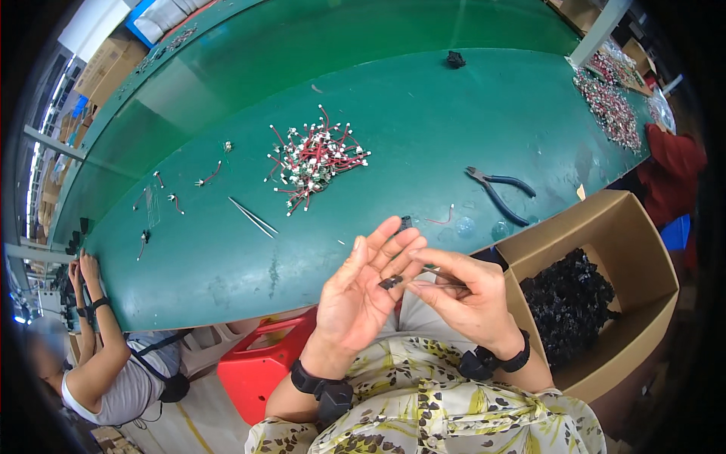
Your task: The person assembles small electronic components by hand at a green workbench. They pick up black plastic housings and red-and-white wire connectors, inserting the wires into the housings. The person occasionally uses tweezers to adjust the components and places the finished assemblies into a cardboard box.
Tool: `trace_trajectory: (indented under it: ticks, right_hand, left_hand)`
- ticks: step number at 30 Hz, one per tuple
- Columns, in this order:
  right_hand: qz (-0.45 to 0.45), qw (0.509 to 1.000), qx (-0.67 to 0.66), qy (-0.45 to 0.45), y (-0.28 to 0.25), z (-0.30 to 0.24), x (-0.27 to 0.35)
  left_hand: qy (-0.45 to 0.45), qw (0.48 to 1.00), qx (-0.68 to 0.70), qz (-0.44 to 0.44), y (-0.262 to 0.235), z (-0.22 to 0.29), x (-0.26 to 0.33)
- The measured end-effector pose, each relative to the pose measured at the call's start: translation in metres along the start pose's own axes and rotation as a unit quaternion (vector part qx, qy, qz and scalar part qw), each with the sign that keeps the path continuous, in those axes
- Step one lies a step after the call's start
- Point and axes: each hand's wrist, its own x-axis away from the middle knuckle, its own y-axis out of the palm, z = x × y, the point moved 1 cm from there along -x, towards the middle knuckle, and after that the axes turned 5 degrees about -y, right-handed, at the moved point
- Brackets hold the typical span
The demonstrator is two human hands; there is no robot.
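Observation:
My left hand (350, 299) is turned palm up just off the table's front edge, fingers stretched out. On its fingers lies a small black plastic part (390, 282). My right hand (473, 299) pinches a thin pair of metal tweezers (445, 277), its fingertips close to that part. Just beyond my left fingertips is another small black piece (406, 222); whether it touches them I cannot tell. Farther up the green table (408, 136) sits a pile of short red and black wires with white connectors (314, 160).
Dark-handled cutters (503, 193) and silver tweezers (253, 217) lie on the table. A cardboard box (635, 318) of black parts stands at my right. More wires (609, 106) are heaped far right. A red stool (261, 359) and another person (113, 363) are at left.

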Motion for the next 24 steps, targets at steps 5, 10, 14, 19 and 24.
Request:
trace_trajectory:
  ticks: [5, 10, 14, 19, 24]
  right_hand:
    - [-0.040, 0.999, -0.019, -0.031, 0.002, 0.018, 0.000]
    - [-0.018, 0.951, -0.256, 0.171, -0.012, 0.021, -0.005]
    - [-0.058, 0.921, -0.314, 0.221, -0.011, 0.024, -0.001]
    - [-0.088, 0.893, -0.380, 0.224, -0.010, 0.022, -0.001]
    - [0.012, 0.987, 0.160, -0.014, -0.032, 0.009, -0.028]
  left_hand:
    - [-0.027, 0.999, -0.008, -0.026, 0.011, -0.007, -0.003]
    - [0.017, 0.985, -0.157, -0.064, 0.001, -0.010, 0.001]
    - [0.051, 0.956, -0.283, -0.060, -0.009, -0.015, 0.001]
    - [0.116, 0.945, -0.298, -0.069, -0.016, -0.013, 0.003]
    - [0.125, 0.970, -0.209, -0.007, -0.022, -0.004, 0.012]
